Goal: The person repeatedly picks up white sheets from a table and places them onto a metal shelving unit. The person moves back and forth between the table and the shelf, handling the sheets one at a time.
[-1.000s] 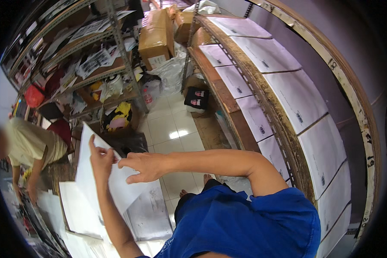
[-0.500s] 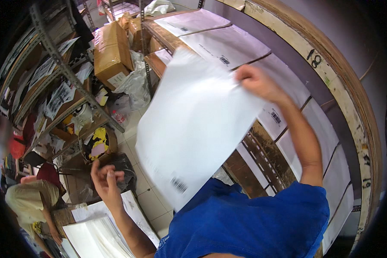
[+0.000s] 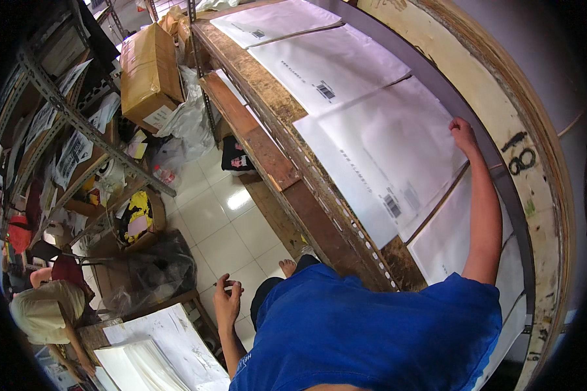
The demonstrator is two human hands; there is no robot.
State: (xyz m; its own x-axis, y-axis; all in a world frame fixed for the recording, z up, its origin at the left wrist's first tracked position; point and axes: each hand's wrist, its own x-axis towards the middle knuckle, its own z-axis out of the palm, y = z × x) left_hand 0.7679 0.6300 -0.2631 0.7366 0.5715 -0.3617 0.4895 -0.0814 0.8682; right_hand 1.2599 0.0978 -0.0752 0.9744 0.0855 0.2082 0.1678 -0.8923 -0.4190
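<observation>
Nearest: left hand [image 3: 227, 301], 1, raised over the floor tiles [image 3: 209, 218] beside the blue shirt [image 3: 365, 329]; fingers loosely curled and apart, nothing held. Right hand [image 3: 462, 135], 1, at the far right corner of a white sheet [image 3: 372, 156]; fingers drawn together, pinching that corner. Sheet lies across the upper shelf [image 3: 241, 68], its near edge toward the person, one barcode sharp on it; a fainter one shows through beside it. On the same shelf, left of it: 2 similar sheets, a middle one [image 3: 332, 62] and an end one [image 3: 277, 23], one barcode each. To the right: at least 2 more, partly behind the arm and shirt; exact count cannot be told.

Lower left: paper stack [image 3: 137, 365], 1, leaves too many to count, resting partly over a larger marked white sheet [image 3: 173, 326].

Farther: open carton [image 3: 155, 229], 1, containing yellow-and-black material [image 3: 139, 212] and one pale pink piece [image 3: 137, 225]. Co-worker in a cream top [image 3: 49, 311], 1, bent over at far left. Black folded cloth [image 3: 233, 155] with a pinkish print, beneath the lower plank [image 3: 264, 153].

Farthest: large taped carton [image 3: 151, 75], 1, one white label, contents hidden; pale crumpled plastic [image 3: 192, 107] beside it.
</observation>
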